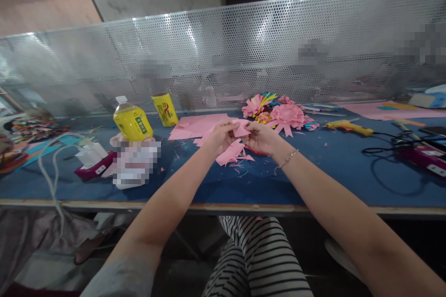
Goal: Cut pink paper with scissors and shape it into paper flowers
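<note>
A small piece of pink paper (241, 129) is held up between both hands above the blue tabletop. My left hand (223, 137) pinches its left side, and my right hand (259, 137) grips its right side. Under the hands lie pink paper scraps (230, 154) and fine clippings. A red-handled tool (257, 151), partly covered by my right hand, rests on the table; its kind is hidden. Behind my left hand are larger pink paper sheets (198, 125). Beyond my right hand sits a pile of paper flowers (287, 115), mostly pink with some yellow and blue.
A yellow liquid bottle (132, 120) and a yellow can (165, 109) stand at left, near a purple power strip (94, 167) with white cables. At right lie a yellow glue gun (349, 127) and black cords. A perforated metal screen (237, 51) runs along the table's back.
</note>
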`<state>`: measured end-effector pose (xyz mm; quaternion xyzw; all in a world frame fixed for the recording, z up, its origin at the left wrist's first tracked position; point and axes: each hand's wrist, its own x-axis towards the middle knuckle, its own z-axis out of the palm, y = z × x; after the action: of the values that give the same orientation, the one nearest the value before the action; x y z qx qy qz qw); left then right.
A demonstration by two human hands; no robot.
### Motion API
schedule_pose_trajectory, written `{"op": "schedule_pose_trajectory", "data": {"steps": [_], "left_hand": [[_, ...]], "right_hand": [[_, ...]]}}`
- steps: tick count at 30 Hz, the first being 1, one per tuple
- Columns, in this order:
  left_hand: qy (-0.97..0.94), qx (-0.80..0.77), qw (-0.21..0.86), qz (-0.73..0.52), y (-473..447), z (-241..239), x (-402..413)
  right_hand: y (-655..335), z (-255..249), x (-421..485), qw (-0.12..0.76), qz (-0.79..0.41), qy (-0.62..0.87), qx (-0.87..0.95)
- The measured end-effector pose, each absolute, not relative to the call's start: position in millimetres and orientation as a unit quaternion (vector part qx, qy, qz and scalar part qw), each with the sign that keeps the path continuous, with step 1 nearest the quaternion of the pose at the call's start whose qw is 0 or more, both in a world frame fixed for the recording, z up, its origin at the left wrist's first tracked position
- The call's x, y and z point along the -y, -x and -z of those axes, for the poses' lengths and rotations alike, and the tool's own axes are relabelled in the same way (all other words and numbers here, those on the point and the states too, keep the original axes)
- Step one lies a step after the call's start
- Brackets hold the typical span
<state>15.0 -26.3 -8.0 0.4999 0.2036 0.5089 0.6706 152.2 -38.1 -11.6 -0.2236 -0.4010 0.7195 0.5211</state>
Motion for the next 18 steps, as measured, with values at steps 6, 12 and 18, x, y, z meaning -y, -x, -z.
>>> {"op": "schedule_pose_trajectory", "data": {"steps": [6, 12, 18], "left_hand": [[-0.513, -0.192, 0.666, -0.506, -14.3, 11.3, 21.9], [-0.516, -0.190, 0.660, -0.511, -15.4, 12.4, 21.1], [-0.506, -0.199, 0.660, -0.519, -16.4, 13.1, 19.9]], "right_hand": [[-149.8, 9.6, 40.1, 0.531, -0.723, 0.231, 0.378], [-149.5, 9.4, 41.6, 0.530, -0.727, 0.209, 0.384], [-149.7, 9.3, 40.6, 0.524, -0.738, 0.188, 0.382]]}}
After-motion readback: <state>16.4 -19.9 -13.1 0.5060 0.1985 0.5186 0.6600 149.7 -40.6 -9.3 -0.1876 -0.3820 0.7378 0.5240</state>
